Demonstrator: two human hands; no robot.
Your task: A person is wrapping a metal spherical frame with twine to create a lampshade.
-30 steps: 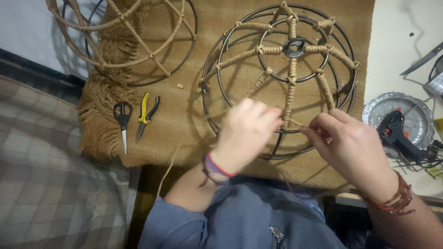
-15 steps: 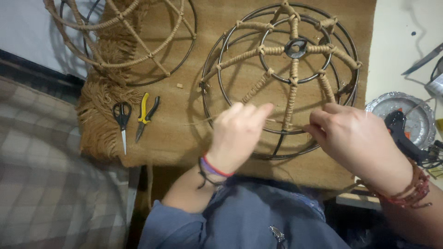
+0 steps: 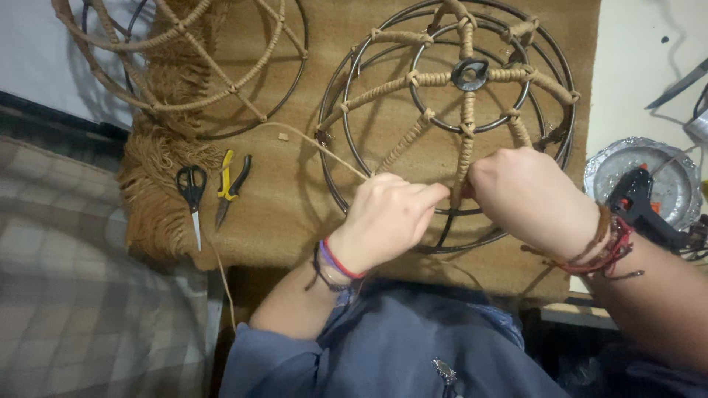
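Note:
A round black wire frame (image 3: 346,133), partly wrapped in tan jute cord, lies on a brown woven mat (image 3: 295,214). My left hand (image 3: 387,217) pinches a tan cord (image 3: 317,144) that runs up and left from my fingers, at the lower end of a wrapped spoke (image 3: 464,147). My right hand (image 3: 527,195) grips the same spoke's lower end against the frame's near rings. The fingertips of both hands meet there and hide the cord's end.
A second cord-wrapped frame (image 3: 184,59) sits at the upper left. Black scissors (image 3: 193,193) and yellow-handled pliers (image 3: 230,184) lie on the mat's fringed left edge. A black glue gun (image 3: 641,206) rests on a foil plate (image 3: 627,166) at right. Checked fabric (image 3: 81,295) covers the lower left.
Both hands have come together on the lower spoke. The cord now stretches taut up and left from my left hand. The view has shifted slightly.

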